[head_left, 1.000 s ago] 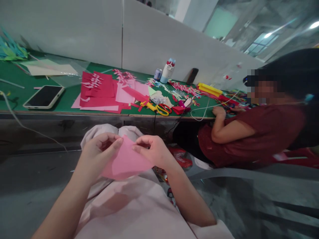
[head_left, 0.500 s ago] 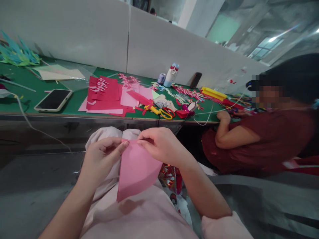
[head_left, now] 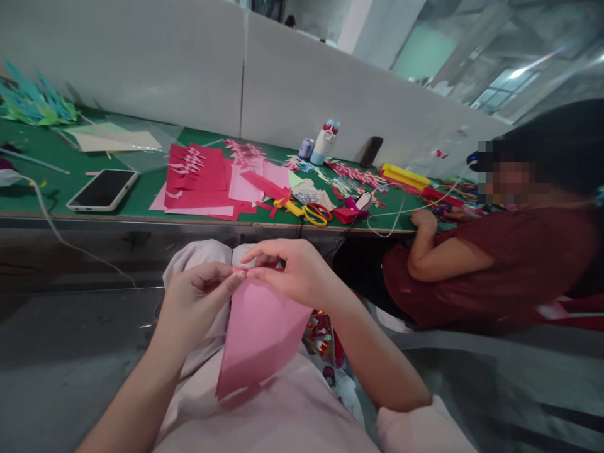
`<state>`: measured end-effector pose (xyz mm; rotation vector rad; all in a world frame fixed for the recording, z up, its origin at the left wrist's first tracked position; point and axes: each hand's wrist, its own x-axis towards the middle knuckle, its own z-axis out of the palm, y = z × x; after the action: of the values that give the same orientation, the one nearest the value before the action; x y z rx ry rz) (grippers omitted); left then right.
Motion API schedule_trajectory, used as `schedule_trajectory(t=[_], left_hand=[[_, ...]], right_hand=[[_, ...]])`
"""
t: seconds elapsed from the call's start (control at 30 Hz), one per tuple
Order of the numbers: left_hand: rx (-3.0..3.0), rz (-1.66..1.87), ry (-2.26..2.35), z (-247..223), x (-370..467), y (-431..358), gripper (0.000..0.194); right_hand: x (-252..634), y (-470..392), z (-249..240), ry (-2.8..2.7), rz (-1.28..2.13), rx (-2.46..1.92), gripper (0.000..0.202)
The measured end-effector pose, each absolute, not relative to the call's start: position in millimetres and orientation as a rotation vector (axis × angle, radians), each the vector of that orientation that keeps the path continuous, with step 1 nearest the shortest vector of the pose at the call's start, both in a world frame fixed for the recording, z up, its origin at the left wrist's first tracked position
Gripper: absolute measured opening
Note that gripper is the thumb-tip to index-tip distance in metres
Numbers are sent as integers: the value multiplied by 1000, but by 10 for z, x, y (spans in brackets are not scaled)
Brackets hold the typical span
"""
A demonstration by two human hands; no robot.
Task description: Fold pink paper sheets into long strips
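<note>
A sheet of pink paper (head_left: 264, 333) hangs over my lap, its layers slightly parted along the lower edge. My left hand (head_left: 201, 292) pinches its top left corner between thumb and fingers. Close beside it, my right hand (head_left: 295, 270) grips the top edge with the thumb in front and the fingers bent behind. The thumbs nearly meet at a small fold at the top. Both hands are closed on the paper, and part of the upper edge is hidden behind the fingers.
On the green table (head_left: 35, 148) lie a phone (head_left: 104, 190), red sheets (head_left: 202, 176), yellow-handled scissors (head_left: 311, 212) and pink paper cuttings (head_left: 243, 153). A bottle (head_left: 324, 143) and a can (head_left: 306, 148) stand at the back. To the right sits a co-worker (head_left: 476, 251) in a dark red shirt.
My right hand has shifted left along the top edge, closer to my left thumb. The paper hangs a little lower, and its layers have spread at the bottom.
</note>
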<state>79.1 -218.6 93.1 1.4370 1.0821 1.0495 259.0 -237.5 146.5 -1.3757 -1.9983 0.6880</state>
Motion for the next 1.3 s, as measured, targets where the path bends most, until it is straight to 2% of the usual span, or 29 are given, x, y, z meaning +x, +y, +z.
schedule_trajectory(t=[0.27,0.6,0.97,1.3], left_hand=[[1426,1006,1121,880,716,-2164,31],[1494,1017,1145,892,721,-2157,25],[1543,996,1144,870,693,-2145,23],[1475,912,1140,923,726,-2164,30]], right_hand=[[2594,-2338,1396,-1915,751,-1312,15],[2574,-2312,1437,-2044,666,-1350,13],[2561,-2315,1472,-2034,764,-1385,11],[2555,-2304,1423,-1962,732,-1442,13]])
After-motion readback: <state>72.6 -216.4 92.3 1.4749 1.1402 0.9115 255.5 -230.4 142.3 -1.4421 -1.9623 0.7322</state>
